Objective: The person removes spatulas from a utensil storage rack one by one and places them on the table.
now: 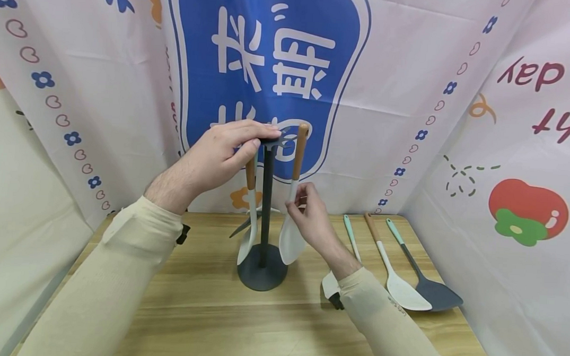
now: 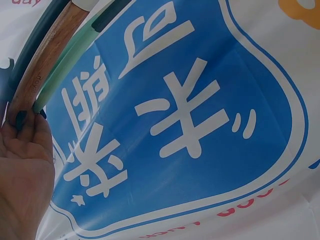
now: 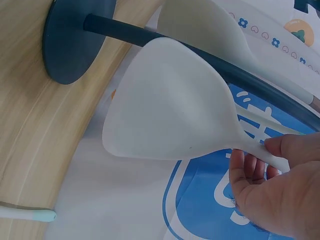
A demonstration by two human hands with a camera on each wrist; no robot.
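A dark utensil stand (image 1: 266, 209) rises from a round base. My left hand (image 1: 224, 149) holds its top, fingers laid over it and thumb below. My right hand (image 1: 312, 216) pinches the neck of a white turner (image 3: 170, 105), whose head points down and wooden handle (image 1: 301, 147) points up, its end beside the stand's top. On the pole's left hangs another white utensil (image 1: 247, 245) with a wooden handle. In the left wrist view, a mint handle (image 2: 75, 55) hangs beside a wooden handle (image 2: 45, 60), close to the left fingertips.
On the wooden table's (image 1: 202, 323) right side lie a white utensil with a mint handle (image 1: 351, 234), a white turner (image 1: 406, 292) with a wooden handle and a dark turner (image 1: 437, 293). A printed cloth (image 1: 384, 97) stands behind the table and along its sides.
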